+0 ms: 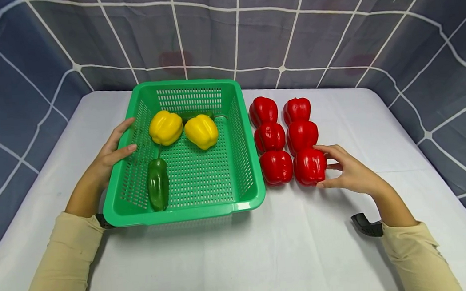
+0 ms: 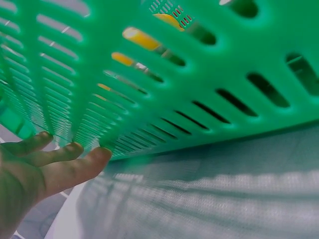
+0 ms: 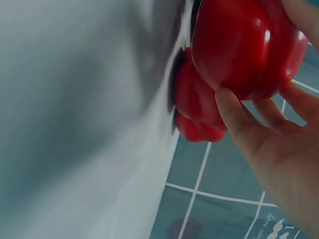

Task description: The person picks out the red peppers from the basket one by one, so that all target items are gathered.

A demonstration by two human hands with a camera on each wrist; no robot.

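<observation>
My left hand (image 1: 111, 155) holds the left side of a green perforated basket (image 1: 185, 213). The thumb lies over the rim, while three fingertips touch the slotted outer wall in the left wrist view. Inside the basket are two yellow bell peppers (image 1: 165, 128), a long green pepper (image 1: 157, 184) at the left, and another green pepper (image 1: 191, 115) partly hidden behind the yellow ones. On the right, my right hand (image 1: 348, 169) holds the nearest red bell pepper (image 1: 310, 166) of the right column, thumb and fingers spread round its right side.
Several more red bell peppers (image 1: 270, 137) stand in two columns close against the basket's right side. All rest on a white-covered table (image 1: 224, 261). A grey checked cloth (image 1: 210, 35) rises behind and at both sides. A black strap end (image 1: 366, 225) sticks out by the right wrist.
</observation>
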